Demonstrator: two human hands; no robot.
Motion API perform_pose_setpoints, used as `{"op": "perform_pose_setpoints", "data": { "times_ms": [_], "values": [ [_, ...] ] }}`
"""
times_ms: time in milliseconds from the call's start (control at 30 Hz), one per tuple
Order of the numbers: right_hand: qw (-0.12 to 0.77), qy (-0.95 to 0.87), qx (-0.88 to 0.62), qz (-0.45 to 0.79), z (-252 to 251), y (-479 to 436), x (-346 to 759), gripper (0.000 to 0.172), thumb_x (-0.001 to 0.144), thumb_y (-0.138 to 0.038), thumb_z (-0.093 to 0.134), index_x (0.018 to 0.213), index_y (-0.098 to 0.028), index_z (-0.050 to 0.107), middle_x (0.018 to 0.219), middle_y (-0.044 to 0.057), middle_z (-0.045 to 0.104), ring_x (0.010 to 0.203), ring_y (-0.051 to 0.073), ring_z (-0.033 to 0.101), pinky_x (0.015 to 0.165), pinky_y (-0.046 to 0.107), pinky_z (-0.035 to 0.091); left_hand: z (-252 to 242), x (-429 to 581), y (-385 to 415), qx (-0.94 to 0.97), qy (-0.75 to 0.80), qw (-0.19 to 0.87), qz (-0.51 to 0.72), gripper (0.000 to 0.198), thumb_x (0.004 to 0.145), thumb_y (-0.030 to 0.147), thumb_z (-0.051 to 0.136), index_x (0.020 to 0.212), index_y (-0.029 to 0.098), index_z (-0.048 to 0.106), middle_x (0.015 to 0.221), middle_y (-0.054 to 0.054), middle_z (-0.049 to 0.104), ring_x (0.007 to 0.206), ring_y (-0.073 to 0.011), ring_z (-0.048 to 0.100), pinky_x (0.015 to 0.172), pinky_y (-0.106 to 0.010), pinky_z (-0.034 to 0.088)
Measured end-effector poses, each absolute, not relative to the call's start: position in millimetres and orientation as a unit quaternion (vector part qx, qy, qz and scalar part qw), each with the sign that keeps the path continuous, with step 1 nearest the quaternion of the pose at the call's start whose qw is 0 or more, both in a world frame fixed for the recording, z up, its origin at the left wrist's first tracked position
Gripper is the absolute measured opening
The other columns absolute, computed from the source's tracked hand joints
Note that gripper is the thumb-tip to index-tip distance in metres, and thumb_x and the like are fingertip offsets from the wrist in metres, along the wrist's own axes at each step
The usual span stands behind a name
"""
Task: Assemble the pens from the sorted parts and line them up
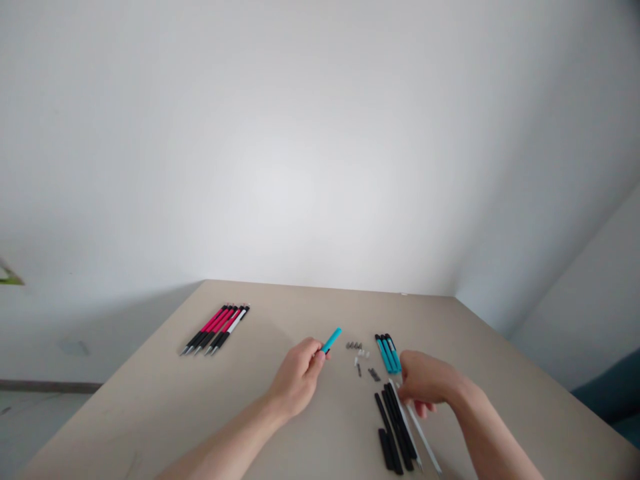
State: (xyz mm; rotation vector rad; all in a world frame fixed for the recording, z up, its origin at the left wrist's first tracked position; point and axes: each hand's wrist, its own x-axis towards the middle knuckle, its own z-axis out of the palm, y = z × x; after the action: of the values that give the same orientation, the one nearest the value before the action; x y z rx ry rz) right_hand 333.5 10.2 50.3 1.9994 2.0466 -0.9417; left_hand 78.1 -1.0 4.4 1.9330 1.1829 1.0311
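Observation:
My left hand (299,375) is closed round a teal pen barrel (331,339), whose end sticks out past the fingers above the beige table (165,400). My right hand (425,383) hovers with curled fingers over several black pen parts (393,427) and thin white refills (423,437); whether it grips one I cannot make out. Beyond that hand lie a few teal pen barrels (389,352). Small metal tips and springs (360,357) are scattered between my two hands.
A row of several assembled red, black and white pens (216,329) lies at the far left of the table. White walls stand behind the table. A dark teal seat (617,397) shows at the right edge.

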Motion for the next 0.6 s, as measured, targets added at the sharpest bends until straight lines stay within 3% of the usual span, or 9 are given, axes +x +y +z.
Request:
{"op": "perform_pose_setpoints", "data": {
  "times_ms": [267,333,433,600],
  "values": [
    [0.081,0.675,0.668,-0.302,57,11,332,0.019,0.057,-0.013,0.051,0.039,-0.017,0.046,0.04,0.002,0.056,0.035,0.011,0.049,0.038,0.019,0.035,4,78,-1,0.734,0.436,0.33,0.403,0.033,0.093,0.032,0.037,0.077,0.015,0.058,0.079,-0.004,0.056,0.07,-0.0154,0.048,0.064,-0.025,0.033],
    [0.019,0.714,0.652,-0.254,66,11,331,0.018,0.059,-0.014,0.051,0.041,-0.017,0.047,0.042,0.001,0.056,0.038,0.01,0.048,0.039,0.019,0.031,4,78,-1,0.738,0.425,0.335,0.403,0.032,0.092,0.033,0.038,0.076,0.014,0.058,0.077,-0.004,0.055,0.068,-0.0149,0.047,0.062,-0.025,0.032],
    [-0.15,0.777,0.578,-0.197,79,7,322,0.011,0.064,-0.016,0.052,0.054,-0.017,0.049,0.049,-0.002,0.056,0.047,0.008,0.046,0.043,0.018,0.029,1,77,-2,0.743,0.39,0.372,0.397,0.031,0.093,0.036,0.037,0.08,0.015,0.056,0.067,0.0,0.052,0.061,-0.0135,0.044,0.058,-0.024,0.03],
    [-0.279,0.789,0.478,-0.265,78,2,300,0.011,0.074,-0.02,0.052,0.064,-0.018,0.049,0.054,-0.003,0.054,0.05,0.008,0.044,0.047,0.018,0.032,-4,77,-2,0.741,0.332,0.41,0.414,0.03,0.094,0.042,0.036,0.085,0.017,0.049,0.066,0.001,0.05,0.06,-0.0127,0.043,0.059,-0.024,0.029]
  ]
}}
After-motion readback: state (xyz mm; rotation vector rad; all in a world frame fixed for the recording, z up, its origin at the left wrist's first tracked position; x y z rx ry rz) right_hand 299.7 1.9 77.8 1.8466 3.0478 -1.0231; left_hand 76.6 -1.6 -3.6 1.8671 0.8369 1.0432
